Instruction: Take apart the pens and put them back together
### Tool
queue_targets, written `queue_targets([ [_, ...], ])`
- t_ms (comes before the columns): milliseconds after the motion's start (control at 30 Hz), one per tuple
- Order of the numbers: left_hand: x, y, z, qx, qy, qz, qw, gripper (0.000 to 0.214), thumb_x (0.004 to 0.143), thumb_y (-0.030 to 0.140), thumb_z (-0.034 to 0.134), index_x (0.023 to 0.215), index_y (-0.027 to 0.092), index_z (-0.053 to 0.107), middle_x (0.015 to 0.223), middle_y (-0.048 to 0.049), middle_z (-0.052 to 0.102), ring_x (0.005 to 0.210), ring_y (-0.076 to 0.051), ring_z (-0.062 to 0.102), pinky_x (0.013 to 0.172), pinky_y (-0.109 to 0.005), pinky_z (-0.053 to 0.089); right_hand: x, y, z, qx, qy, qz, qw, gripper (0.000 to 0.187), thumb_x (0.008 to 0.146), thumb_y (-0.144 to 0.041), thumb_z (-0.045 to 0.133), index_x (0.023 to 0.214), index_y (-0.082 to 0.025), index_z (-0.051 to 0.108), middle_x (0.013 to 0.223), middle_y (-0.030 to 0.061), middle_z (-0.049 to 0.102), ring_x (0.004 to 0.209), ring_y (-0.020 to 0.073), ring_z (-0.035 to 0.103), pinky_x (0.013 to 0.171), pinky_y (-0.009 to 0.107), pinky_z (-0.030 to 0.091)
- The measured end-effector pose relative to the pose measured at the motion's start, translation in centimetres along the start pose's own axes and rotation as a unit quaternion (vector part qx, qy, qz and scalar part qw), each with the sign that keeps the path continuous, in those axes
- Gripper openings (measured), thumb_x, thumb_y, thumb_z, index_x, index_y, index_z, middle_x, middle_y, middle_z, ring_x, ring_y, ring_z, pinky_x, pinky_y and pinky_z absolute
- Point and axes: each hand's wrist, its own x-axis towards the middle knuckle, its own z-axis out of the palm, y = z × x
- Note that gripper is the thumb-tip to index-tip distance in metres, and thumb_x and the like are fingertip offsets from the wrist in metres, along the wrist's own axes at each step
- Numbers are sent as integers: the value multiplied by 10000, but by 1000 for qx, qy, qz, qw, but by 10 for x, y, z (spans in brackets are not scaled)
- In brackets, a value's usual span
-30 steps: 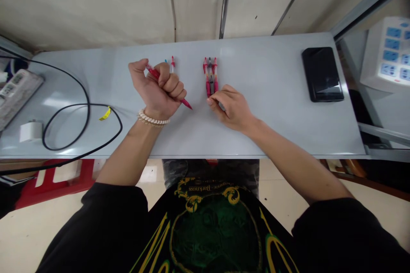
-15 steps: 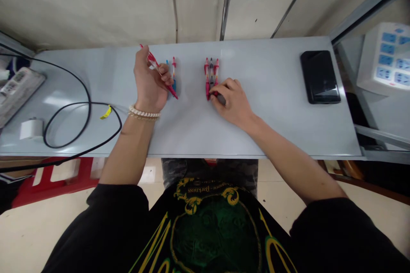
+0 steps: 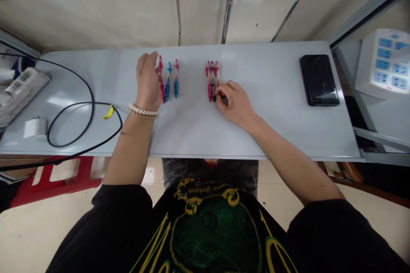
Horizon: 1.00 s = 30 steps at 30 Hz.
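Note:
My left hand rests at the left of a row of pens, its fingers stretched out, with fingertips at a red pen. Beside that pen lie a blue pen and a pen with a red top and blue grip. My right hand is closed in a pinch at the lower end of a red-topped pen, whose grip is hidden by the fingers. Close against it are a dark grey pen and another red pen.
A black flat device lies at the right of the grey table. To the left are a looped black cable, a white charger plug and a power strip. Beyond the right edge is a white socket box.
My left hand has set the red pen down left of the other two pens and its fingers have straightened. My right hand stays at the right-hand pens, shifted slightly right.

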Motion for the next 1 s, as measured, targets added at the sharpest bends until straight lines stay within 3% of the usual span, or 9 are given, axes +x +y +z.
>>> queue_targets([
  [100,0,-3,4,0,97,62,993,190,1057,454,661,1179,309,670,1124,30,736,1429,-225,483,1053,-375,370,0,1,-1,-11,-6,-7,1000,147,963,-144,530,945,-228,649,968,104,639,920,283,625,785,425,523],
  [267,-5,8,10,-11,94,56,994,198,1115,470,576,1128,278,624,1108,-4,725,1422,-239,506,1005,-377,401,1,0,-4,-10,-13,-4,1000,86,976,-211,589,923,-215,656,946,104,640,903,286,631,797,441,534],
  [467,-34,42,35,-109,210,70,969,165,1157,291,513,1016,216,557,982,35,647,939,-85,622,818,-251,445,1,2,-12,44,1,30,999,77,931,-188,624,872,-230,595,863,49,644,758,212,593,739,391,503],
  [533,-40,42,41,-107,182,85,974,193,1130,180,515,940,211,520,854,55,620,795,-65,605,729,-234,421,0,3,-12,84,29,52,995,48,955,-239,641,933,-232,598,851,33,649,716,190,579,714,376,495],
  [633,-46,27,51,-74,66,140,985,238,1020,75,565,815,197,558,714,49,606,619,-82,579,618,-253,387,-1,1,-12,126,89,74,985,161,1039,-400,626,1071,-243,616,851,20,647,705,182,582,706,374,505],
  [667,-49,20,54,-60,25,157,986,218,998,108,615,797,191,600,703,35,626,604,-89,589,609,-255,400,-2,-1,-12,134,107,73,983,214,1062,-458,609,1110,-250,620,865,22,652,719,184,591,718,377,517],
  [767,-60,0,65,-23,-60,108,992,54,977,204,719,927,212,734,850,-26,778,712,-153,732,657,-277,529,-3,-11,-14,147,135,51,979,338,1096,-585,557,1181,-268,639,933,34,678,769,191,618,763,393,555],
  [867,-70,-12,71,-23,-137,73,988,243,970,389,842,1152,273,732,1109,-51,828,986,-241,820,833,-359,651,-4,-20,-16,180,89,22,979,402,1091,-630,564,1200,-258,669,950,38,704,760,180,628,751,372,567],
  [1000,-75,-15,71,-37,-163,56,984,425,894,458,927,1211,291,698,1088,-61,825,1012,-283,838,863,-412,685,-5,-25,-15,266,9,14,964,432,1077,-624,624,1197,-217,709,935,39,731,787,161,662,740,321,572],
])
